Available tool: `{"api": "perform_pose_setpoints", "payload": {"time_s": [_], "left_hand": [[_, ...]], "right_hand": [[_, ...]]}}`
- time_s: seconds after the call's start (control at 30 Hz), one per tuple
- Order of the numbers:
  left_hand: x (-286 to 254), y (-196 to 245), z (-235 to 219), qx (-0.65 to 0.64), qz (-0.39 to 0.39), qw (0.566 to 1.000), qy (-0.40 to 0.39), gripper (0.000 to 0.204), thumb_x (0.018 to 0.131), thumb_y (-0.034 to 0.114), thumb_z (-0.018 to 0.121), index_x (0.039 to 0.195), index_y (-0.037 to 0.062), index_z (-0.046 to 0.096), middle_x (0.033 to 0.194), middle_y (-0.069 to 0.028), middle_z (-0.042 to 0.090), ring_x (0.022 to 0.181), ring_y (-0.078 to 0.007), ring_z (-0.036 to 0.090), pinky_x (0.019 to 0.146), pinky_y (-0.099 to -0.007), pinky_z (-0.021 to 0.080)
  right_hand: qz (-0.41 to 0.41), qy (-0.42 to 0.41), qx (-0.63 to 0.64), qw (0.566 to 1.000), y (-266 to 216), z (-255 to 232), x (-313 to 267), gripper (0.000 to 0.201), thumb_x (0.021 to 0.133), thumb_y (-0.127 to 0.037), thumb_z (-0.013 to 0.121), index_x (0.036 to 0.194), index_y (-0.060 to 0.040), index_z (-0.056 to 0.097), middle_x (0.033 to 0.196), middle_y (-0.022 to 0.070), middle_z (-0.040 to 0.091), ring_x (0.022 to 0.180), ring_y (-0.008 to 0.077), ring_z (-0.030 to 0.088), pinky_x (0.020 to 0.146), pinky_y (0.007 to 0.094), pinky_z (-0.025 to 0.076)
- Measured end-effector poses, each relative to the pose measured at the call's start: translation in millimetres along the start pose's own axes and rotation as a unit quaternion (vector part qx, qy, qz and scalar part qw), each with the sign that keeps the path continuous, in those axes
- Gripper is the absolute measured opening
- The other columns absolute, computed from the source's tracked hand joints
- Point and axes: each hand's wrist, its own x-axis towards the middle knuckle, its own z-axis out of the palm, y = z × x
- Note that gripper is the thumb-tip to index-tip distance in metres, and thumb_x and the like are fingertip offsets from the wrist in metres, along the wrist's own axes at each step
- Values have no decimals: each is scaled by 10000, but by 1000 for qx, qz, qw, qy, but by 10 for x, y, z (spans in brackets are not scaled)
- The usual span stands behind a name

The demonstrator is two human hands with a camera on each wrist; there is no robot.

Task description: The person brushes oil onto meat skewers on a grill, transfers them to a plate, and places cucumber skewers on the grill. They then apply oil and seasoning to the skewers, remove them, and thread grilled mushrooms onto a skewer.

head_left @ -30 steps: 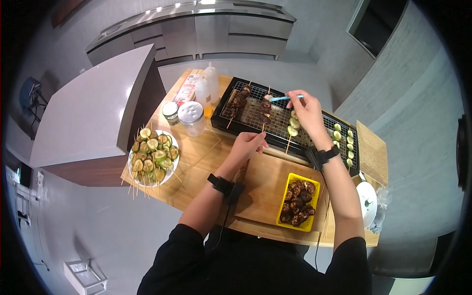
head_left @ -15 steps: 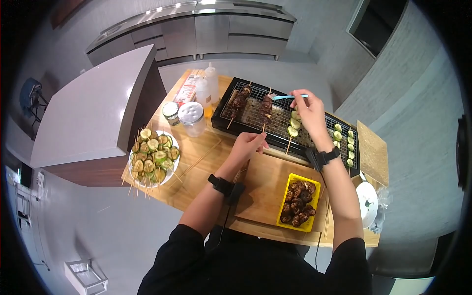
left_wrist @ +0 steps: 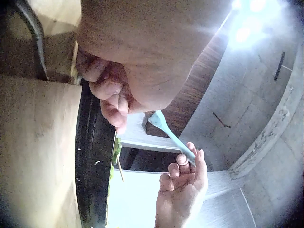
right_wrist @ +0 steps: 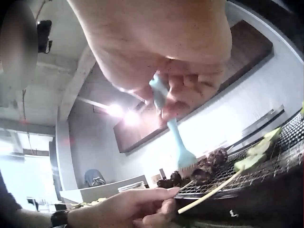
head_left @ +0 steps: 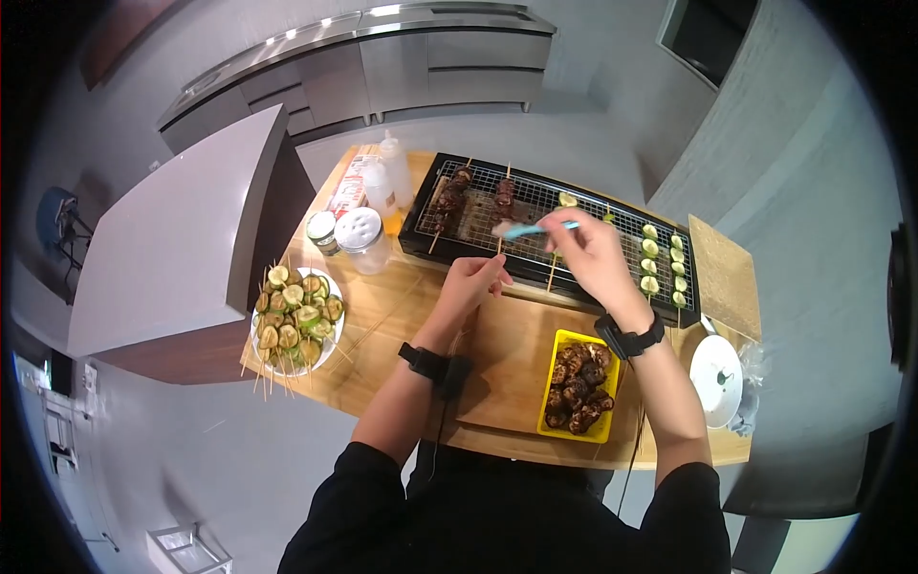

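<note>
My left hand [head_left: 470, 285] pinches the near end of a wooden skewer threaded with dark brown mushroom pieces [head_left: 504, 194], which lies across the black grill [head_left: 415, 241]. In my right hand [head_left: 595, 260] is a light blue basting brush [head_left: 521, 231], gripped by its handle. Its pale bristles are over the near part of this skewer, close beyond the left fingertips. The right wrist view shows the brush [right_wrist: 179, 148] tip down right at the dark pieces [right_wrist: 204, 172]. A second dark skewer [head_left: 451, 199] lies to the left. Several zucchini skewers [head_left: 649, 258] lie on the right part.
A white plate [head_left: 337, 290] piled with zucchini skewers stands at the left. Behind it are a shaker jar [head_left: 363, 241], a small tin [head_left: 322, 230] and squeeze bottles [head_left: 380, 191]. A yellow basket [head_left: 572, 437] of dark mushrooms sits on the cutting board [head_left: 502, 368]. A white lid [head_left: 715, 378] lies right.
The brush has come from the far part of the skewer to its near end, with my right hand moving nearer. My left hand keeps its hold. The head view has shifted slightly.
</note>
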Motion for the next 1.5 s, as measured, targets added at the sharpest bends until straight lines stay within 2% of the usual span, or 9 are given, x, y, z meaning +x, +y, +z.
{"api": "perform_pose_setpoints", "payload": {"time_s": [0.07,0.13,0.3,0.53,0.63,0.93,1.07,1.23,1.5], "left_hand": [[6,29,15,0,4,1000,-2,447,1083,334,626,816,-4,746,681,5,626,618,-83,578,599,-232,445],[20,16,0,3,-1,1000,3,459,1080,355,634,817,-4,744,669,11,611,610,-82,574,596,-229,441],[9,107,-19,22,-48,999,6,514,1063,425,660,805,-12,740,671,2,629,601,-85,580,587,-233,440],[-193,326,-39,122,-147,971,-142,490,1067,430,646,873,3,787,768,-25,725,675,-107,654,655,-244,482],[-282,426,247,199,-49,965,-161,434,1076,407,627,949,29,800,795,-18,731,719,-88,659,684,-248,484],[-12,330,629,185,-101,963,-169,432,1085,431,599,963,54,773,716,5,698,703,-61,630,654,-234,439],[66,206,708,113,-131,970,-170,464,1120,409,530,907,61,753,727,0,692,691,-77,638,635,-236,408],[-2,277,752,45,-152,972,-173,509,1149,404,440,896,70,728,744,7,660,696,-78,621,633,-234,378],[-74,296,758,13,-103,983,-150,449,1153,338,423,936,53,694,763,20,603,713,-53,577,596,-210,345]], "right_hand": [[7,-42,-37,998,-169,-83,-34,143,1050,-153,661,1101,-59,757,744,-15,728,562,16,522,506,246,372],[6,35,62,997,-66,-141,-70,162,1068,-160,648,1121,-45,749,759,-13,715,580,4,497,506,223,363],[13,110,127,986,-258,-735,-282,202,1092,-192,627,1134,-32,743,827,7,711,643,39,551,580,198,442],[36,211,172,962,-180,-1230,-448,248,1104,-219,592,1151,-18,730,831,-11,696,643,25,529,524,169,342],[33,209,182,960,-147,-1285,-428,243,1098,-220,601,1146,-22,734,830,-9,698,653,26,539,525,171,347],[45,165,196,965,4,-1300,-417,213,1080,-209,636,1128,-34,747,822,-4,697,669,34,555,557,186,381],[62,105,175,977,91,-1255,-371,187,1081,-158,634,1140,-13,735,816,5,695,673,38,556,626,193,449],[83,68,169,980,187,-1138,-340,168,1078,-144,636,1138,-16,728,814,-5,692,675,26,561,621,191,443],[90,52,163,981,273,-999,-256,160,1078,-127,628,1119,-3,720,904,21,727,708,39,595,646,215,485]]}}
